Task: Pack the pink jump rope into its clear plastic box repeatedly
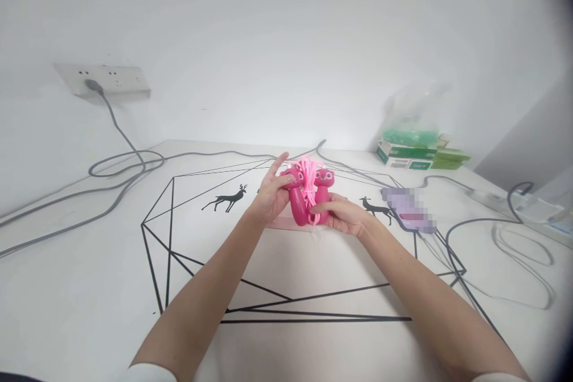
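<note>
A pink jump rope (308, 182) is held up over the middle of the table, its cord gathered in a bundle between two dark pink handles with animal-face tops. My left hand (271, 194) grips the left handle (298, 203) near its top, thumb across the face and one finger stretched upward. Lower down, my right hand (342, 215) is closed around the right handle (323, 191), with fingertips reaching to the cord. Behind and below the hands lies a flat, see-through pinkish item (286, 222), partly hidden.
The white table (295, 346) bears black lines and deer figures. A phone (407, 209) lies to the right, near cables and a power strip (496, 203). Green-and-white boxes (407, 155) with a plastic bag stand at the back right. A grey cable (128, 179) runs from a wall socket (120, 80).
</note>
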### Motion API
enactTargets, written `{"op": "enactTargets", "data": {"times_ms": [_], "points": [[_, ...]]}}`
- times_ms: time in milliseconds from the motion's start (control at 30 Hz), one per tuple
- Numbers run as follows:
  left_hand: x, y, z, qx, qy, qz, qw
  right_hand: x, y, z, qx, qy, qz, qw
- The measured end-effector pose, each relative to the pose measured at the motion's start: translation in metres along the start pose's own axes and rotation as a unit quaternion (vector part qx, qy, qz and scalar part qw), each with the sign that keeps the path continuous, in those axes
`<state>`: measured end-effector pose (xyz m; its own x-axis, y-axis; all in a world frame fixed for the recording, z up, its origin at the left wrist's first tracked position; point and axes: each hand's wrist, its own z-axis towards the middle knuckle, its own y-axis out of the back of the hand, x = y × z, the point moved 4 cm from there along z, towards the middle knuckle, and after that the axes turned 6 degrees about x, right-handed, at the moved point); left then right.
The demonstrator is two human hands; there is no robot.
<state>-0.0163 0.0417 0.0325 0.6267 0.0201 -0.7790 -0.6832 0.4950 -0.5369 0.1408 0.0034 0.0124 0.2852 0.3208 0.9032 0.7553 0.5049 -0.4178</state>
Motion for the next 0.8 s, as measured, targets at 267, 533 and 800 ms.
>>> {"op": "enactTargets", "data": {"times_ms": [267,533,800], "points": [[0.003,-0.002,-0.002,0.019,-0.021,0.018,0.999,-0.006,-0.002,0.001,0.018,-0.021,0.021,0.999],[0.004,-0.011,-0.001,-0.011,-0.003,-0.002,1.000,-0.004,-0.010,0.001,-0.031,-0.014,0.002,0.999],[-0.008,-0.011,0.002,-0.026,0.036,-0.100,0.994,-0.003,-0.005,-0.001,-0.044,-0.028,-0.010,0.999]]}}
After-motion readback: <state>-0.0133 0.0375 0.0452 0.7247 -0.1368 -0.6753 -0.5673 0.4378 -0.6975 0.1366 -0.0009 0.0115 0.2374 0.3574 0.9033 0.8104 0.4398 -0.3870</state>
